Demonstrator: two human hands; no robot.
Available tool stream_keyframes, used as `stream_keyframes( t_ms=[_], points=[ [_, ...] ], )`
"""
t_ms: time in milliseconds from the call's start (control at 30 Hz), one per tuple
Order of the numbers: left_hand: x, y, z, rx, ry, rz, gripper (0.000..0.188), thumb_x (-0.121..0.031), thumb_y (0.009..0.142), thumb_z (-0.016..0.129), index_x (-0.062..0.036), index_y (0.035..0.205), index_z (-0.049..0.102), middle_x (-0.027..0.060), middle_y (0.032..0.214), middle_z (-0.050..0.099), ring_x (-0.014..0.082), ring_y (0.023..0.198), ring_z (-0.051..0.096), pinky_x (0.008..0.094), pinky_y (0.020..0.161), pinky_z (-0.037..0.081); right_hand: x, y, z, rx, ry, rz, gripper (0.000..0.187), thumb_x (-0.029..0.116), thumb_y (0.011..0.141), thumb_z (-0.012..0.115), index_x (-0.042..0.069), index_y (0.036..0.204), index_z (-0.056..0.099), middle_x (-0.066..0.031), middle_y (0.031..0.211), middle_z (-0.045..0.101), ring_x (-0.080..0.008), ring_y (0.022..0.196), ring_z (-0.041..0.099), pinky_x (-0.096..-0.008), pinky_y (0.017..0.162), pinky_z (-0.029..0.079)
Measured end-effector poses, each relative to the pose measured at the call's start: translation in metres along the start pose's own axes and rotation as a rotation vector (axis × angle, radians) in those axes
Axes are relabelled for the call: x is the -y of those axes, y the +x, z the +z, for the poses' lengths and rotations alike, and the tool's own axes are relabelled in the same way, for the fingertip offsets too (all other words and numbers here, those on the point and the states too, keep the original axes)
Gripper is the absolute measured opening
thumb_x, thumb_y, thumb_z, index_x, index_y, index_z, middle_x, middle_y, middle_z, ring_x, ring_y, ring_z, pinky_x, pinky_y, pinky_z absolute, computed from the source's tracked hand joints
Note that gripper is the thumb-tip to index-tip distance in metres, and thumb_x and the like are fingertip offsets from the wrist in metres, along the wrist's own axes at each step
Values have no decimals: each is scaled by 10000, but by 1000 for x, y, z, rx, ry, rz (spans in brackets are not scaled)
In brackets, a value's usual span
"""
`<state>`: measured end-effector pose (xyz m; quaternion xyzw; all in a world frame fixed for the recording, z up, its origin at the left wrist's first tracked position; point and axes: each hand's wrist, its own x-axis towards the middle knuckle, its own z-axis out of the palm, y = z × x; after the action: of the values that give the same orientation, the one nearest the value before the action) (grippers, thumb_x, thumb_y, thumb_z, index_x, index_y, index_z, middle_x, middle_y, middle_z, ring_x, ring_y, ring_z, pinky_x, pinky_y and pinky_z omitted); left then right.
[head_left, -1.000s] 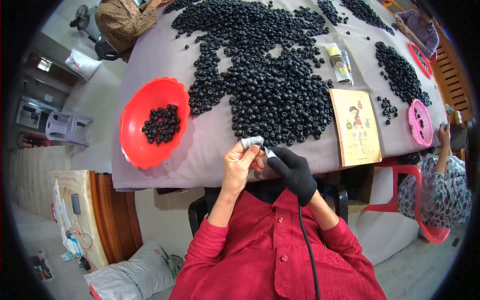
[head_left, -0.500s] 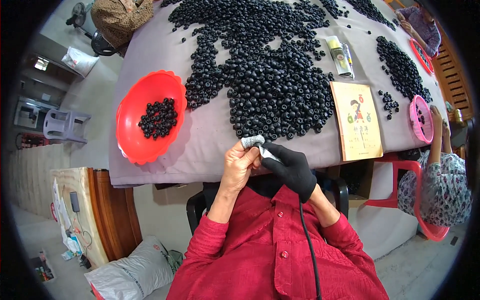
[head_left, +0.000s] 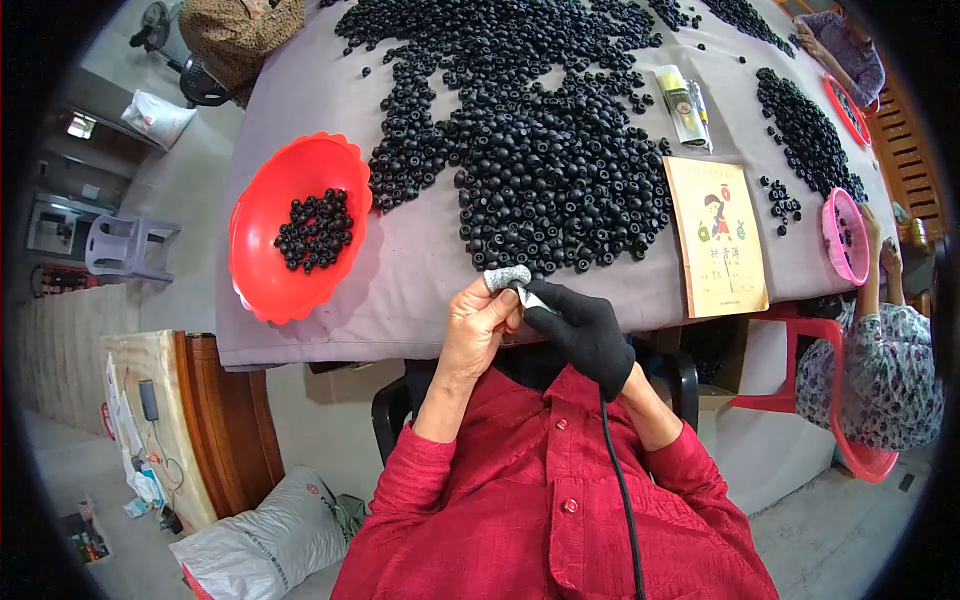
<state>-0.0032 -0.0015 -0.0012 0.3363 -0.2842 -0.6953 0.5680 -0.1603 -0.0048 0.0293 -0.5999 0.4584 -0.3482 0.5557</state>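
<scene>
Both of my hands meet at the table's near edge, fingertips pressed together. My left hand (head_left: 474, 325) is bare apart from a grey knitted cover (head_left: 507, 277) on one finger, and it pinches something small and dark, mostly hidden. My right hand (head_left: 585, 335) wears a black glove with a black cord (head_left: 622, 500) running down from the wrist. Its fingers are closed at the same spot, beside a pale pointed piece (head_left: 532, 299) whose kind I cannot make out. Just beyond the hands lies a large heap of small round black hollow pieces (head_left: 560, 180).
A red scalloped bowl (head_left: 258, 235) holding some glossy black pieces stands left on the grey cloth (head_left: 300, 345). Right of the heap are a yellow booklet (head_left: 715, 270) and a clear pouch (head_left: 682, 105). Two people sit along the right side, near a pink basket (head_left: 838, 262) and another black heap (head_left: 810, 130).
My hands stay together in nearly the same place, with only a slight shift of the fingers. The whole view has moved a little.
</scene>
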Motion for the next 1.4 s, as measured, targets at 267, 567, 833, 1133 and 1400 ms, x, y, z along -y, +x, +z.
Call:
stream_keyframes(
  t_ms=[267, 567, 833, 1133, 1400],
  points=[
    [0, 1, 0, 2, -10, -9, 181, -86, 863, 554, -9, 1019, 602, -9, 723, 573, 48, 563, 446, 179, 530, 367, 5, 2, -2, 34, -31, 1, 327, 197, 847, 576, 18, 1120, 553, -127, 895, 641, -123, 812, 597, -281, 703, 473],
    [-1, -1, 1, -8, -5, -23, 174, -62, 866, 541, -13, 1018, 607, -15, 723, 571, 46, 551, 441, 180, 517, 360, 2, 4, -3, 47, -96, -20, 340, 227, 854, 555, 15, 1119, 548, -159, 883, 631, -181, 799, 622, -288, 698, 473],
    [0, 0, -1, 34, 18, -20, 170, -66, 868, 539, -16, 1016, 607, -7, 713, 571, 49, 552, 444, 181, 513, 353, -4, 5, -7, 95, -148, -84, 333, 211, 849, 557, 21, 1123, 553, -164, 919, 627, -190, 817, 624, -283, 708, 472],
    [-2, 4, 1, 34, -56, -47, 181, -73, 873, 532, -21, 1032, 602, -2, 735, 579, 48, 555, 444, 184, 523, 358, -4, 3, -6, 61, 16, 6, 325, 169, 838, 585, 21, 1126, 564, -117, 910, 644, -89, 814, 572, -260, 719, 471],
    [-11, -8, 3, -77, 87, -71, 173, -79, 858, 550, -29, 1009, 617, -17, 653, 540, 45, 516, 443, 175, 478, 344, -4, 0, -3, 50, 20, 30, 316, 162, 837, 583, 2, 1109, 567, -114, 950, 642, -98, 849, 574, -257, 761, 466]
  ],
)
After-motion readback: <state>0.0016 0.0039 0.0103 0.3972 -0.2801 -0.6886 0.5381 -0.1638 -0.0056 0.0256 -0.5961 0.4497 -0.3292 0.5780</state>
